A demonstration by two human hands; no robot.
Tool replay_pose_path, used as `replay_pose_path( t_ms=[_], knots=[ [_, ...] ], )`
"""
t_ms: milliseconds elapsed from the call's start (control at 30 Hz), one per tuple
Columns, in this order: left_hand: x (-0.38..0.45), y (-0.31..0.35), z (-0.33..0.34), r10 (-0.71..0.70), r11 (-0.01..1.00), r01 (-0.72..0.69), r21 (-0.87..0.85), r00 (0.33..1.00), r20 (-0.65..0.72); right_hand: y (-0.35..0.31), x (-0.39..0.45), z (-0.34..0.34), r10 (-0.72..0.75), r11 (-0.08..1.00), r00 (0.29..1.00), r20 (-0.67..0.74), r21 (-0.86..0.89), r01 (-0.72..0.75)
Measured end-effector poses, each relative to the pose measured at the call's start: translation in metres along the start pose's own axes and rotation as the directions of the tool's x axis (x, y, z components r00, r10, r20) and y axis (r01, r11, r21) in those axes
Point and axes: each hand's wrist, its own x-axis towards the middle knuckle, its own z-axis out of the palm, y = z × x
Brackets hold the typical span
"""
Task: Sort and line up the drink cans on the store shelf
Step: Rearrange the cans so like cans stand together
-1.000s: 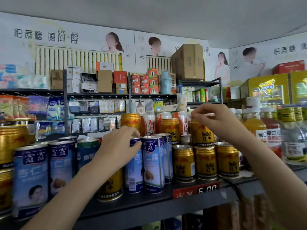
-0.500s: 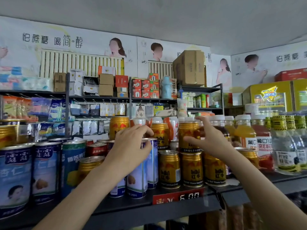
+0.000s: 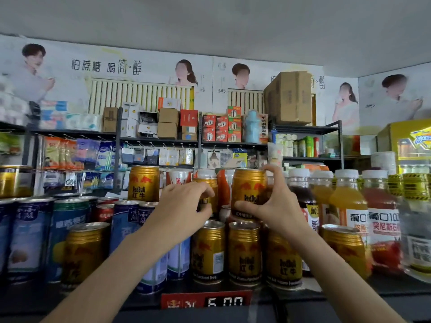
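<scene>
Item 1, my right hand (image 3: 277, 206): thumb low and fingers high, clamped round an upper gold can (image 3: 249, 190) that sits on top of the front row of gold cans, right of centre on the shelf (image 3: 349, 292).

Item 2, my left hand (image 3: 184, 206): fingers curled round a second upper gold can (image 3: 207, 194), just left of the first. The hand covers most of it, so I judge this a grip without seeing full contact.

Item 3, a third upper gold can (image 3: 144, 183): further left, untouched, label facing out.

Item 4, front gold row (image 3: 243, 250): several short gold cans side by side above the red price tag (image 3: 206, 301), fairly even, most labels forward. One more gold can (image 3: 345, 248) stands apart at the right, in front of the juice bottles (image 3: 345, 206).

Item 5, stray gold can (image 3: 85, 250): at the near left, standing among the blue tall cans (image 3: 30, 236). It looks out of its group.

Item 6, red cans (image 3: 105, 212): small, behind the blue ones, partly hidden.

Status, as I judge it: partway. The centre gold block is roughly lined up and the upper tier is being set. Left to do: pull the stray gold cans at both ends into the block, and square up the blue cans, whose fronts sit unevenly.
</scene>
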Motion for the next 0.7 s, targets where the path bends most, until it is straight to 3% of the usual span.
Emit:
replay_pose_path(
  t_ms=[100, 233, 333, 467, 600, 700],
  knots=[
    [0.011, 0.007, 0.003, 0.002, 1.0, -0.002, 0.016, 1.0, 0.023, -0.008, 0.013, -0.022, -0.041, 0.998, 0.993, -0.111, 0.035, 0.045],
    [0.032, 0.018, 0.025, -0.024, 0.994, 0.014, 0.105, 0.996, 0.09, -0.013, 0.019, -0.046, -0.061, 0.998, 0.992, -0.109, 0.007, 0.062],
    [0.048, 0.025, 0.046, -0.013, 0.953, -0.038, 0.3, 0.986, 0.166, -0.007, 0.015, -0.053, -0.052, 0.999, 0.995, -0.091, -0.003, 0.051],
    [0.063, 0.036, 0.065, -0.157, 0.817, -0.085, 0.57, 0.918, 0.363, 0.004, 0.01, -0.058, -0.064, 0.998, 0.996, -0.061, -0.019, 0.063],
    [0.075, 0.047, 0.073, -0.28, 0.777, -0.055, 0.628, 0.862, 0.422, 0.006, 0.007, -0.061, -0.091, 0.993, 0.995, -0.029, -0.076, 0.088],
    [0.077, 0.048, 0.073, -0.282, 0.824, 0.004, 0.566, 0.87, 0.405, 0.008, 0.007, -0.061, -0.1, 0.99, 0.995, -0.022, -0.104, 0.097]
  ],
)
